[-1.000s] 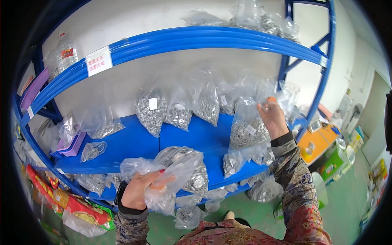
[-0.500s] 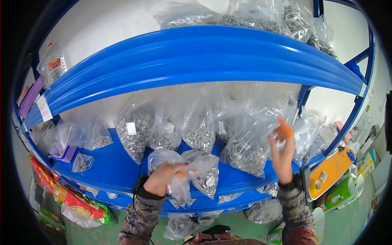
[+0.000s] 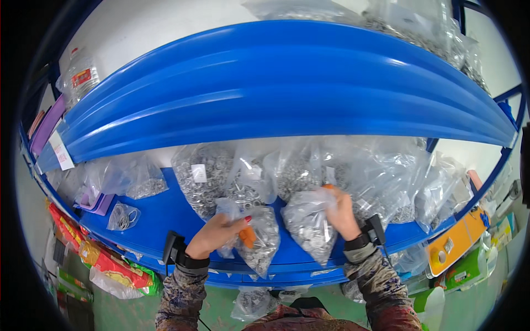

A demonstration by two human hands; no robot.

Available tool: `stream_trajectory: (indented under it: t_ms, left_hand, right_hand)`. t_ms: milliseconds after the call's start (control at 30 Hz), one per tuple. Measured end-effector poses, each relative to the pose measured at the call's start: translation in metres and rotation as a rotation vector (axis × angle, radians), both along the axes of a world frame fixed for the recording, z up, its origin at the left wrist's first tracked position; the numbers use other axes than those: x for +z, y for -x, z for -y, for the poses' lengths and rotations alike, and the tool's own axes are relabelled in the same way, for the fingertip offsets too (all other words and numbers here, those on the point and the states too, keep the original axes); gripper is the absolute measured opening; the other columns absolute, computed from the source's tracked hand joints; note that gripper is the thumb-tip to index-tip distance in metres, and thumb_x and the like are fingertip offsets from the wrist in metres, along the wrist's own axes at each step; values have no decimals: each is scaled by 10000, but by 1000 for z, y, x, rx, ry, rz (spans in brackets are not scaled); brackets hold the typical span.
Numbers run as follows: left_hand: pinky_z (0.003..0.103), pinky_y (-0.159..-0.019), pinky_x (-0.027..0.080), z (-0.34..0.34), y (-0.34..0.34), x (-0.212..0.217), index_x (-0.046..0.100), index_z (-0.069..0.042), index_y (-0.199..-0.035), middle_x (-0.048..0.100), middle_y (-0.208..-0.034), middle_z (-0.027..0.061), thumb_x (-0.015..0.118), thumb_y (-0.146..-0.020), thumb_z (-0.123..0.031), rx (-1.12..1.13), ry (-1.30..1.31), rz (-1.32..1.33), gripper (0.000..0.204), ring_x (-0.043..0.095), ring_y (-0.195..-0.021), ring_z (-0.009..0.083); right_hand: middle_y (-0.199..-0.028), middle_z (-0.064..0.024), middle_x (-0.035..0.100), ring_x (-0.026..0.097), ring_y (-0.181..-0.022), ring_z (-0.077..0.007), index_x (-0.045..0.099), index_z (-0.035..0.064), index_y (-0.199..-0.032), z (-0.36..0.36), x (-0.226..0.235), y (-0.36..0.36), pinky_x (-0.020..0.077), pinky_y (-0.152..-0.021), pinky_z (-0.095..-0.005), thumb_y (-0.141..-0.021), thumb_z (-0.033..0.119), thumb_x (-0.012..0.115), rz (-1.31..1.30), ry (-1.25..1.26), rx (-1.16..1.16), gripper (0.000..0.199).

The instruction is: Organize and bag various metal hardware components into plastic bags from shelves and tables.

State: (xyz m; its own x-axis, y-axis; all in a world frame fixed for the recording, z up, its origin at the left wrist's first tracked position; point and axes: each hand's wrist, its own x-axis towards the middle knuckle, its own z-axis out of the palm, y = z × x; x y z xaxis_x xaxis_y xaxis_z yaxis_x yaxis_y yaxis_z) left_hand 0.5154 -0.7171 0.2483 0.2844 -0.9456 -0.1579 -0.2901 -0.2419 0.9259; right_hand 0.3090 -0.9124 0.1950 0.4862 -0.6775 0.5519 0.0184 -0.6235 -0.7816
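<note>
My left hand (image 3: 212,236) is closed on the gathered plastic of a clear bag (image 3: 261,243) full of small metal parts, which hangs tilted at the shelf's front. An orange covering shows on one of its fingers. To the right, my right hand (image 3: 343,214) grips the upper right side of a second clear bag (image 3: 310,229), also filled with small metal parts. That bag's lower end points down over the shelf edge. Behind both hands stand larger clear bags (image 3: 207,176) of metal pieces, some with white labels. The exact shape of the parts is too small to tell.
A blue shelf beam (image 3: 265,83) crosses above my hands. The blue lower shelf (image 3: 149,220) carries a small bag (image 3: 123,217) and a purple tray (image 3: 99,203) at left. An orange board (image 3: 455,243) lies right. Red packages (image 3: 113,265) stand below left.
My right hand, raised and blurred with nothing visible in it, has come down and left onto a bag of metal parts. My left hand still holds a bag. The view has shifted.
</note>
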Motion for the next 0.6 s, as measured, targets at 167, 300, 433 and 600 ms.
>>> stream_trajectory:
  t_ms: [167,300,433,600]
  left_hand:
    - [307,-354,330,46,12,-50,578,-1,-583,509,-433,62,552,-851,-342,40,590,315,435,505,-360,170]
    - [321,-377,362,73,20,-63,609,-56,-537,533,-433,60,561,-834,-304,28,820,488,390,507,-361,212]
    - [315,-581,441,44,13,-40,634,-15,-786,612,-742,137,528,-846,-311,-118,447,493,320,587,-640,248]
    - [368,-850,408,-36,26,-58,451,76,-1152,500,-1114,259,599,-807,-262,223,565,-211,505,489,-1005,350]
  right_hand:
    - [-832,-67,637,596,-775,-145,642,-9,-936,10,10,-11,451,-681,-251,-717,2,543,-2,293,37,241]
    - [-902,-87,620,581,-797,-159,615,11,-987,4,-8,-14,447,-716,-273,-790,84,528,93,210,-114,228]
    - [-1109,-118,544,539,-952,-167,425,-9,-1226,-12,0,-7,422,-830,-287,-749,-2,575,26,-15,-112,500]
    - [-1238,-91,422,440,-1013,-154,336,15,-1299,-48,-3,44,367,-856,-280,-749,-10,580,88,44,-253,602]
